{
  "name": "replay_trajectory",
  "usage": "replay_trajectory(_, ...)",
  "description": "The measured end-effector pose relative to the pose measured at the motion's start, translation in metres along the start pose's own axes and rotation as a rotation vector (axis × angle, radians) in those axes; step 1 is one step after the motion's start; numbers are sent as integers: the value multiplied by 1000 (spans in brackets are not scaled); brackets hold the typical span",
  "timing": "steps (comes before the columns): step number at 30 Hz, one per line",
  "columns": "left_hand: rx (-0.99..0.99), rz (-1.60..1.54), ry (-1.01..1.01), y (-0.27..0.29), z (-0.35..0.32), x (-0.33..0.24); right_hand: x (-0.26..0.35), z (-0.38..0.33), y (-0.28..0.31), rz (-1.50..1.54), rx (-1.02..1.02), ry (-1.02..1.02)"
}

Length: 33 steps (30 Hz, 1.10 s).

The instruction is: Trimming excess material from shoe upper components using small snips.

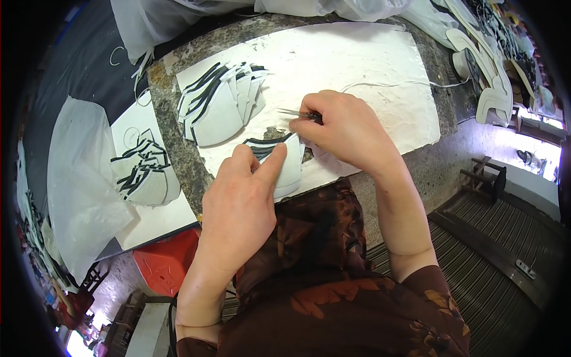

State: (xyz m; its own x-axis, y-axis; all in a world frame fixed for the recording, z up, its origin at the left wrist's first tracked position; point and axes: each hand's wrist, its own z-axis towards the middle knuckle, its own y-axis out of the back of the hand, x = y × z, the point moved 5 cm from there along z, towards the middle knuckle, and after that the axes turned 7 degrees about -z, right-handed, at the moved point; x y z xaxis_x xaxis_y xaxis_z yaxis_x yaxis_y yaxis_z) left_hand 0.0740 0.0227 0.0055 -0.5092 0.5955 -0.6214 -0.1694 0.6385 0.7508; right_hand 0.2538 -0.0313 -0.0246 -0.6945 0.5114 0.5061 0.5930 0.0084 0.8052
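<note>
My left hand (241, 193) lies over a small stack of pale fabric pieces with black-trimmed edges (288, 172) at the table's near edge. Its fingers are stretched out, with two fingertips pressing on the top piece near the black trim. Just right of it, my right hand (342, 122) is closed around small thread snips (294, 112), their thin blades pointing left. The right fingertips are close to the stack's upper right corner; whether they also pinch the piece is hidden. A fanned pile of similar pieces (220, 113) lies beyond my left hand.
A worn white sheet (369, 53) covers the stone-like tabletop (163, 80). Narrow white tape (386, 85) runs from a roll (463, 64) at right. More trimmed pieces (148, 184) lie left, beside a plastic bag (86, 178). A red stool (166, 262) stands below.
</note>
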Motion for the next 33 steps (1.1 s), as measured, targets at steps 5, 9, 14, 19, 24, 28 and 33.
replay_trajectory(5, 34, 7, 6, 0, 5, -2, -1, -1, -3, -53, -86, 52)
replay_trajectory(9, 60, 11, 32, -1, 6, -3, -2, -5, -5, -66, -118, 70)
replay_trajectory(14, 60, 18, 27, -2, 5, -5, -2, -20, -15, -60, -286, 152)
replay_trajectory(19, -60, -37, 6, -11, -4, 1, -3, -23, -11, -15, -300, 120)
replay_trajectory(24, -265, -106, -48, -21, -23, 13, -13, -23, -11, 714, 72, -121)
replay_trajectory(28, -279, -141, -82, -20, -25, 19, -6, -22, -12, 690, 40, 7)
replay_trajectory(33, -308, -171, -86, 0, -22, 12, -1, -27, -9, 935, 63, -56)
